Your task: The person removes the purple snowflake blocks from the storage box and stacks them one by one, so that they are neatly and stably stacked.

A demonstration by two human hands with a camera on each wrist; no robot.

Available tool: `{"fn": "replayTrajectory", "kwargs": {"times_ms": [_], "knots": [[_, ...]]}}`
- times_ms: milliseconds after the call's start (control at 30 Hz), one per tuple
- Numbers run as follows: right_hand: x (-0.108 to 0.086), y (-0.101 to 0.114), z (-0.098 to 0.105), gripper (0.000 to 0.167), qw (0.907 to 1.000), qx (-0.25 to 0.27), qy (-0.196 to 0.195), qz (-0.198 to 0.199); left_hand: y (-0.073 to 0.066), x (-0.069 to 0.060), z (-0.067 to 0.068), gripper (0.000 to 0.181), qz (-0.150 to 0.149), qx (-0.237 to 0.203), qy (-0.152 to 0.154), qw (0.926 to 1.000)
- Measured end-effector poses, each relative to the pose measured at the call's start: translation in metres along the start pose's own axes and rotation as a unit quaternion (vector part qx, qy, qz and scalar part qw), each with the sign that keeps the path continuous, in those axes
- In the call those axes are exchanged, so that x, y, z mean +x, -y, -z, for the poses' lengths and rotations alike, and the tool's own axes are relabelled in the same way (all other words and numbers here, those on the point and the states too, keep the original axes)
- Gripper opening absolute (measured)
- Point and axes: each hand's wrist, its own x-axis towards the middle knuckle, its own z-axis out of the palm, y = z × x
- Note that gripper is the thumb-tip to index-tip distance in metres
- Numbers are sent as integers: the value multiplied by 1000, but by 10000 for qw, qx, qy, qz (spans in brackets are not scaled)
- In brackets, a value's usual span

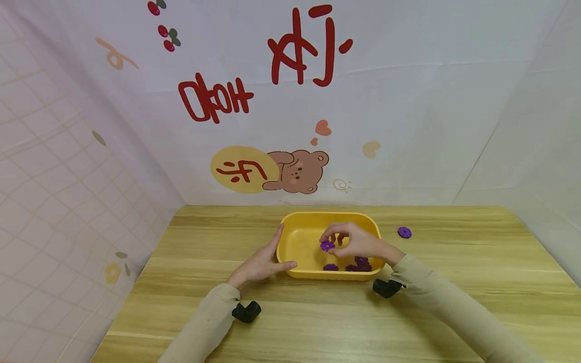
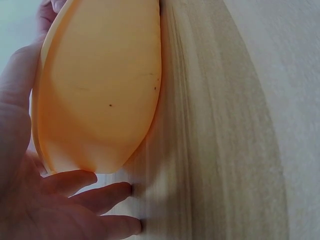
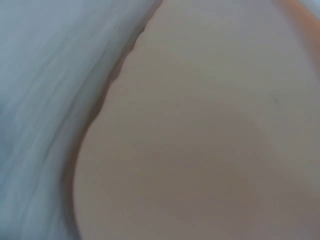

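Observation:
In the head view, a yellow plastic bin (image 1: 297, 218) stands on the wooden table. My right hand (image 1: 351, 242) is over its inside, pinching a purple flower-shaped disc (image 1: 327, 245) between thumb and fingers. Several purple discs (image 1: 361, 263) lie in the bin at the near right, and another disc (image 1: 331, 267) lies by the near wall. At the bin's left end is my left hand (image 1: 260, 262), its thumb over the near rim and its fingers along the outer side. The left wrist view shows those fingers (image 2: 105, 197) fairly straight beside the bin (image 2: 100, 90).
One loose purple disc (image 1: 404, 232) lies on the table (image 1: 454, 282) to the right of the bin. Behind the table hangs a white printed cloth (image 1: 408, 101). The right wrist view is blurred, mostly filled by a pale surface at close range.

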Motion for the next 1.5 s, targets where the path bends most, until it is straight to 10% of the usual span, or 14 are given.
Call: {"fn": "replayTrajectory", "kwargs": {"times_ms": [1500], "knots": [[-72,-33,97,30,9869,-1003,-1205,-379,0,1,-1,107,-101,-114,-36,9999]]}}
